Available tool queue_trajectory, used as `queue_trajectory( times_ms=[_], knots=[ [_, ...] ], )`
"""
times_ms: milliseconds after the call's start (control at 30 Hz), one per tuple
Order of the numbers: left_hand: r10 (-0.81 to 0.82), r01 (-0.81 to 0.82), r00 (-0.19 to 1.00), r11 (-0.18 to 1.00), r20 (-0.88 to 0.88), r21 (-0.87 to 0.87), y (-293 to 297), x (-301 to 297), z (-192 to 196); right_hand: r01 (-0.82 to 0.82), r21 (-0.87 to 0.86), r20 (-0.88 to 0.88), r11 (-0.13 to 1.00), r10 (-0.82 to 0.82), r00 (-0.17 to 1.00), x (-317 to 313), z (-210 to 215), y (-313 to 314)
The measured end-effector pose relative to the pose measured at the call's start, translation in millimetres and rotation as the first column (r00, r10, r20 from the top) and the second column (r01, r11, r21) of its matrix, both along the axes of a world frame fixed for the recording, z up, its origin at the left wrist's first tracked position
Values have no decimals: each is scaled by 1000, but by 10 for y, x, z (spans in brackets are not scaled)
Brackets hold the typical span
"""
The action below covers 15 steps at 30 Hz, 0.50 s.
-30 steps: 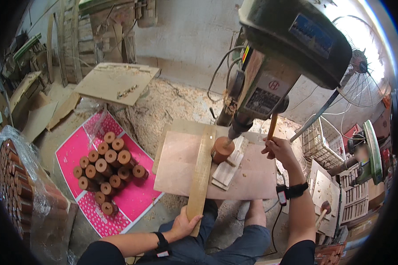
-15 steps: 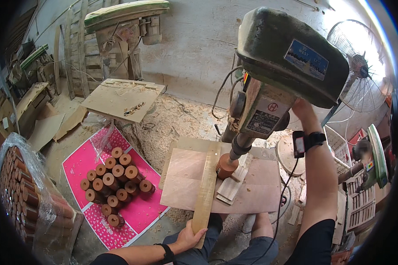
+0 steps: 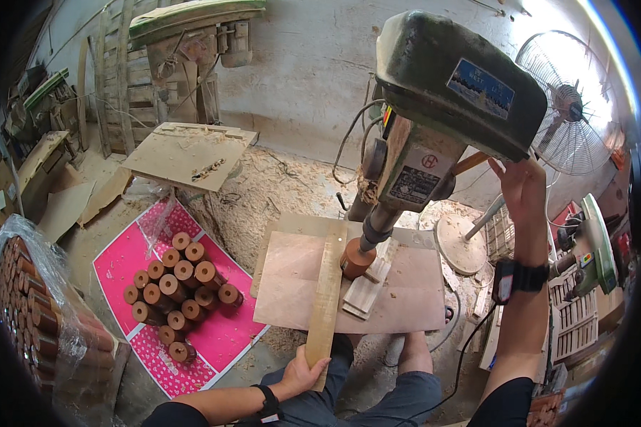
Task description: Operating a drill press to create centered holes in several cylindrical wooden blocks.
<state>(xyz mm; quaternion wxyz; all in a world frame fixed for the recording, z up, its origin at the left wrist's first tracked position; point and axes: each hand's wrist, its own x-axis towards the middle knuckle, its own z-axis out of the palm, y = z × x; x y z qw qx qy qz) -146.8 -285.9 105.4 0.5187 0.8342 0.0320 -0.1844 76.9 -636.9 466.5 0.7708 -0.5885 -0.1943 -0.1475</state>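
My left hand (image 3: 303, 371) is closed around the near end of a long flat wooden strip (image 3: 327, 306), which lies over a sheet-covered work table (image 3: 424, 299). Against the strip's right side, a brown drilled cylinder (image 3: 355, 260) stands upright under the spindle of a green drill press (image 3: 463, 89). Small pale wooden boards (image 3: 367, 295) lie to the right of the cylinder. My right hand (image 3: 523, 188) is raised beside the press head, its fingers at the end of the wooden-looking feed lever (image 3: 470, 163). Some fingertips are partly hidden there.
Several brown cylinders (image 3: 169, 286) with holes stand on a pink mat (image 3: 228, 334) at left. A plastic-wrapped stack of cylinders (image 3: 39, 285) is farther left. A particle-board table (image 3: 185, 153), wood shavings (image 3: 278, 185), a fan (image 3: 570, 103) and another machine (image 3: 595, 249) surround the press.
My right hand has moved right, away from behind the press head, and the feed lever has come into view. My left hand still holds the strip. The view has shifted slightly.
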Motion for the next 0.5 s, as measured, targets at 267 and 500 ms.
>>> queue_trajectory(
  times_ms=[267,500],
  knots=[
    [0,0,1000,1000,-3,-9,-2,2,42,505,-311,233,805,-450,862,432,-277,-194],
    [-10,10,1000,1000,28,-7,-8,4,-40,338,-204,13,919,-343,939,1446,-898,-339]
  ],
)
